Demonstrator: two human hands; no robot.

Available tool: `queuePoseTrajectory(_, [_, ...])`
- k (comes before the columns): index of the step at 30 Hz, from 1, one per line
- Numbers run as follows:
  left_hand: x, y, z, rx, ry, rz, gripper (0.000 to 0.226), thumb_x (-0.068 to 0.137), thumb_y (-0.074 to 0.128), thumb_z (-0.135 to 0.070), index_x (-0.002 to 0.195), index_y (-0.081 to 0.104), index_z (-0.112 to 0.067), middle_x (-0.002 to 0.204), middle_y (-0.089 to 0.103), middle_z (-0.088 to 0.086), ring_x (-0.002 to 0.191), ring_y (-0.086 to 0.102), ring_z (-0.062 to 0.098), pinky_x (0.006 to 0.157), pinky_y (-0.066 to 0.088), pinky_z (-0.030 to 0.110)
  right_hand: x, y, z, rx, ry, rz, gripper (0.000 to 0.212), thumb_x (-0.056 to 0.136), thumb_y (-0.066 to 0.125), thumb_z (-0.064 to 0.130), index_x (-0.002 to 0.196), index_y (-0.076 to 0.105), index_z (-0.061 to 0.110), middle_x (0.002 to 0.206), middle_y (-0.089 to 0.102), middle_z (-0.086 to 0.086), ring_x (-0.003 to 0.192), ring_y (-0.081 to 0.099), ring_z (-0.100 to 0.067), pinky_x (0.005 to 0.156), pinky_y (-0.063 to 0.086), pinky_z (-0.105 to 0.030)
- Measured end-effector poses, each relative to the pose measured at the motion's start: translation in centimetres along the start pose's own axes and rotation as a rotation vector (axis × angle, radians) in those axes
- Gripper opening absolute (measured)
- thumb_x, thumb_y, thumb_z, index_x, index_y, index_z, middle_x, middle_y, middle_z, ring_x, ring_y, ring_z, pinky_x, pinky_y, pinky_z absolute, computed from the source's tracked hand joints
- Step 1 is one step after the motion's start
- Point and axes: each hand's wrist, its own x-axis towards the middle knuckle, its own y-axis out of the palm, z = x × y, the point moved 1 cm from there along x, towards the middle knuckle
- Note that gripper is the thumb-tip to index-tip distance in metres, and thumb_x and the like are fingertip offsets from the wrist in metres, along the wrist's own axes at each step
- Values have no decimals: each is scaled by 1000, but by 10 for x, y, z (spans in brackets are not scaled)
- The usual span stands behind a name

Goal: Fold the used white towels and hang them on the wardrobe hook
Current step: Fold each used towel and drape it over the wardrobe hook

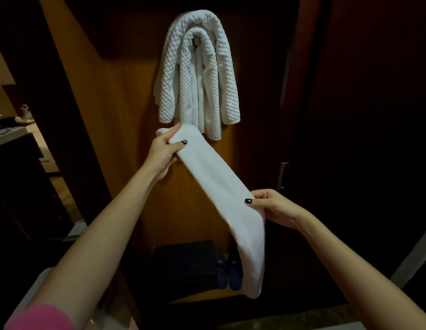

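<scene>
We hold the folded white towel (214,182) just below the hanging waffle towels (197,75). The grip of the left hand (163,153) pinches its upper end, and that of the right hand (276,207) pinches its middle. The loose tail may unfold, and adding this towel could drag the hung ones off.
</scene>
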Motion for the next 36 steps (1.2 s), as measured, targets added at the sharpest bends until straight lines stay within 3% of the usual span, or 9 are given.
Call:
queuePoseTrajectory(3, [6,-5,0,-62,-9,-27,58,88,57,7,140,48,-17,129,40,1,119,49,19,85,52,28,6,-14,11,-26,21,12,26,84,65,22,96,71,-1,94,72,-13,85,69,-21,75,53,-28])
queuePoseTrajectory(7, [18,-12,2,-112,-7,-42,65,86,58,9,144,43,-16,119,43,-4,109,55,14,72,58,26,25,-32,38,88,-123,-141,23,83,61,22,93,62,1,84,65,-11,74,62,-19,73,44,-33])
queuePoseTrajectory(10, [35,-17,0,-197,-42,-17,66,87,56,8,144,41,-21,133,51,-1,109,59,12,71,57,23,45,-40,72,61,-210,-172,18,83,62,24,88,59,7,78,63,-6,68,61,-15,64,45,-28])
queuePoseTrajectory(15, [62,-19,-7,-504,-104,-29,32,92,48,7,111,65,-12,114,64,9,83,70,10,66,56,18,79,-47,125,-31,-296,-173,16,84,64,30,69,66,22,72,67,2,64,63,-10,57,50,-20])
queuePoseTrajectory(24, [138,-24,-79,-338,252,-125,51,92,49,9,139,47,-10,136,51,9,105,62,16,73,56,21,142,-82,244,-309,-320,-259,30,84,69,30,57,69,17,55,58,1,47,54,-8,45,42,-18])
queuePoseTrajectory(26, [160,-31,-98,-337,285,-134,53,92,48,9,141,44,-11,141,47,9,107,60,16,73,56,21,155,-90,269,-301,-367,-230,24,83,68,29,62,71,17,57,59,2,49,54,-7,46,43,-17])
queuePoseTrajectory(28, [181,-37,-113,-301,304,-158,54,93,47,8,142,43,-13,145,43,7,115,56,17,75,55,21,170,-98,290,-267,-434,-207,15,90,63,20,89,75,12,81,71,-5,69,66,-13,60,53,-22])
queuePoseTrajectory(30, [201,-40,-126,-262,323,-182,54,93,47,6,142,44,-16,148,41,5,122,51,19,80,52,24,185,-105,310,-251,-494,-212,25,97,52,9,111,70,18,103,73,-7,88,70,-18,72,56,-27])
queuePoseTrajectory(36, [257,-48,-165,-264,388,-243,53,94,49,3,141,46,-20,145,43,-3,105,55,8,72,50,19,230,-110,381,-305,-620,-284,27,97,46,1,100,70,13,85,74,-1,73,69,-12,59,53,-20])
